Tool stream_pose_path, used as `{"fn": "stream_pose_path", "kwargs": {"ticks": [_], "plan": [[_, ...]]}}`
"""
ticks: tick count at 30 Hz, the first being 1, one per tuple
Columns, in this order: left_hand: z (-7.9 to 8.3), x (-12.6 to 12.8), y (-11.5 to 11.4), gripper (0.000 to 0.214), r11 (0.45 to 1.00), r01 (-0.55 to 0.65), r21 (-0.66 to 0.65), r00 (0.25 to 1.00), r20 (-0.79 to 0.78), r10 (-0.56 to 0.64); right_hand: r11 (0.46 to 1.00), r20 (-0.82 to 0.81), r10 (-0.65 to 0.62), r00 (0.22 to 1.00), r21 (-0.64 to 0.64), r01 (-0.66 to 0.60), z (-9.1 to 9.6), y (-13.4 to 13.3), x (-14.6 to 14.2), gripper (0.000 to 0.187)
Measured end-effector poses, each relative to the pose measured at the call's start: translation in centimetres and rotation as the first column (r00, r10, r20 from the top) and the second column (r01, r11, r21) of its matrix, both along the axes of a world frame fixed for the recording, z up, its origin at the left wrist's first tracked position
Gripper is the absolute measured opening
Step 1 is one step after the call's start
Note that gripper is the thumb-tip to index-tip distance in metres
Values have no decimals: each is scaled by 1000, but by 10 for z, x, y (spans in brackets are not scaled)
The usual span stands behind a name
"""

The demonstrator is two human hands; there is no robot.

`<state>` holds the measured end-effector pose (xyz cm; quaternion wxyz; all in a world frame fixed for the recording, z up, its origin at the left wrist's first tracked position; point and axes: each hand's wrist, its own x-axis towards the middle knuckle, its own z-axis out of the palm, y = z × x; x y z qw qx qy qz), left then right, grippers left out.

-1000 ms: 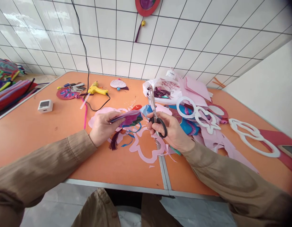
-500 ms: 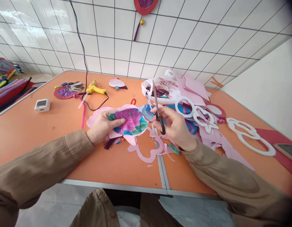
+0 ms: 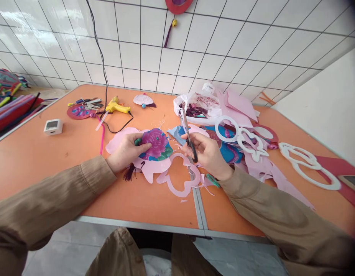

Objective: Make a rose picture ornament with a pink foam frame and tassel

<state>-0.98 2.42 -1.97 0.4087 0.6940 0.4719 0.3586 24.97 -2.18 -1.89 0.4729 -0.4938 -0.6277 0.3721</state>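
Note:
My left hand point(image 3: 128, 150) pinches the left edge of a cut piece of floral fabric point(image 3: 158, 142), with a purple flower and green leaves on blue. In my right hand point(image 3: 207, 151) is a pair of scissors point(image 3: 188, 134), its blades pointing up and away, apart from the fabric. Beneath the fabric lies pale pink sheet material point(image 3: 148, 168). A pink flower-shaped frame point(image 3: 179, 191) rests between my hands near the table seam. A dark tassel point(image 3: 129, 171) sticks out below my left hand. Scraps of light blue fabric point(image 3: 177, 134) lie by the scissors.
At the back left are a yellow glue gun point(image 3: 117, 107) with its cord, and a small white box point(image 3: 53, 126). A plastic bag of tassels point(image 3: 199, 107), white ring frames point(image 3: 309, 165) and pink sheets point(image 3: 237, 107) crowd the right. The table's metal edge point(image 3: 137, 224) faces me.
The floral fabric has turned in my left hand and now shows its flower more squarely. The scissors have shifted slightly left and down with my right hand.

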Motion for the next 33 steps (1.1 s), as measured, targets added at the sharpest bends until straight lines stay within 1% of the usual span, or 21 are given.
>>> {"fn": "stream_pose_path", "kwargs": {"ticks": [3, 5, 7, 9, 11, 12, 14, 15, 17, 20, 23, 26, 29, 31, 33], "plan": [[-3, 0, 0, 29, 1000, 17, -20, 998, 53, -16, 1000, 26, -2, 1000, 12, 1, -2, 0, -2, 37], [-1, 1, -1, 32, 1000, 13, -15, 998, 61, -12, 999, 55, 12, 998, 33, -14, -1, 0, -2, 34], [3, 1, -3, 31, 1000, 1, 1, 998, 63, -1, 998, 89, 32, 995, 58, -38, 1, 0, -1, 32], [8, 1, -5, 28, 999, -20, 47, 997, 72, 16, 995, 121, 62, 991, 70, -71, 3, 0, 0, 32], [14, 0, -6, 24, 996, -42, 83, 994, 100, 33, 990, 146, 112, 983, 65, -123, 5, -1, 3, 32], [16, 0, -7, 22, 995, -54, 80, 991, 127, 43, 986, 160, 141, 977, 66, -153, 5, -1, 4, 32], [20, 0, -8, 19, 997, -79, 24, 977, 202, 72, 975, 183, 188, 965, 82, -205, 5, -1, 7, 31], [21, 1, -9, 19, 996, -82, -29, 963, 253, 87, 971, 181, 200, 963, 95, -219, 5, -1, 9, 31], [23, 2, -10, 21, 984, -51, -172, 924, 365, 112, 968, 139, 212, 967, 109, -227, 5, 1, 12, 32], [26, 4, -11, 24, 920, 41, -391, 842, 510, 179, 961, 39, 259, 965, 91, -262, 10, 4, 18, 40], [29, 5, -14, 19, 848, 107, -519, 789, 564, 245, 942, 31, 329, 944, 53, -330, 16, 6, 23, 51], [30, 4, -15, 11, 808, 148, -570, 781, 568, 258, 934, 39, 358, 933, -23, -357, 18, 4, 26, 53], [27, 1, -14, 11, 810, 192, -554, 783, 584, 213, 916, 20, 392, 920, -105, -388, 13, 3, 28, 55], [24, -1, -13, 14, 816, 234, -529, 777, 606, 171, 886, 11, 448, 894, -136, -442, 8, 6, 29, 59], [22, -2, -12, 20, 818, 281, -502, 758, 639, 132, 853, -14, 508, 861, -134, -505, 5, 9, 30, 63]]}}
